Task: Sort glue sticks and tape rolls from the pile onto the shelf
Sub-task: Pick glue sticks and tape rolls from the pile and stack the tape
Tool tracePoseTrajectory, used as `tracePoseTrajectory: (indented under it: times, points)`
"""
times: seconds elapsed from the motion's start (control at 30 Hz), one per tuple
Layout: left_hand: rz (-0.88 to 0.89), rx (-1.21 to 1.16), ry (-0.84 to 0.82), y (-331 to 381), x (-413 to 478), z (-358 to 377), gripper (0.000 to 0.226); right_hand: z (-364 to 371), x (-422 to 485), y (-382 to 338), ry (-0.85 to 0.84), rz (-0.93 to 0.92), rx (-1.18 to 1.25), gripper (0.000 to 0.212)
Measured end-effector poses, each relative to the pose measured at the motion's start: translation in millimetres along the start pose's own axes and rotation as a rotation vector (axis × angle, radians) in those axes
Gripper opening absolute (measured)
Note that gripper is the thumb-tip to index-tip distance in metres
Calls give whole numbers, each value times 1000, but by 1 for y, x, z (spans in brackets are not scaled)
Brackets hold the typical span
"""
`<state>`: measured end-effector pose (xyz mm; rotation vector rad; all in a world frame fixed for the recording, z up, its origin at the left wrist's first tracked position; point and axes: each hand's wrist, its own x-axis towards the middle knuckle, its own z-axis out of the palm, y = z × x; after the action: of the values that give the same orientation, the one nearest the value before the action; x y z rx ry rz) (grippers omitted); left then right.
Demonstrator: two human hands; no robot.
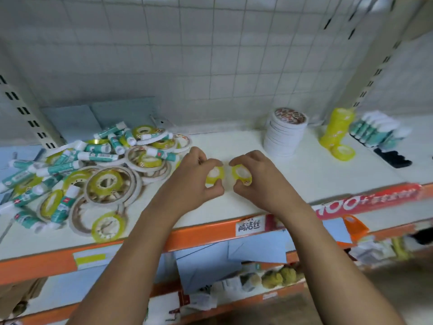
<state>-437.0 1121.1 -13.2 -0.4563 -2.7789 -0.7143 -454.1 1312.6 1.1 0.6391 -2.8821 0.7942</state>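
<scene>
A jumbled pile (93,170) of teal glue sticks, yellow tape rolls and flat white tape rolls covers the left of the white shelf (234,141). My left hand (194,181) pinches a small yellow tape roll (215,174) over the shelf's middle. Close beside it, my right hand (255,177) pinches a second yellow tape roll (242,175). At the back right stand a stack of white tape rolls (284,132), a leaning stack of yellow tape rolls (337,132) and a row of glue sticks (377,132).
An orange shelf edge (199,235) with a white label (248,225) and a red price strip (367,200) runs along the front. A wire grid (210,55) backs the shelf. A black object (392,158) lies at the far right. Lower shelves hold mixed goods.
</scene>
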Motion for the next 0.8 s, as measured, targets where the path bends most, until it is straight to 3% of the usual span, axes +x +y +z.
tracePoseTrajectory:
  times: [0.33, 0.53, 0.8]
  points:
    - [53, -89, -114, 117, 83, 89, 49, -71, -37, 138, 56, 172, -28, 46]
    - [6, -108, -153, 173, 139, 136, 50, -116, -25, 223, 55, 141, 6, 47]
    - [-122, -43, -62, 210, 185, 177, 51, -142, 10, 300, 34, 72, 21, 51]
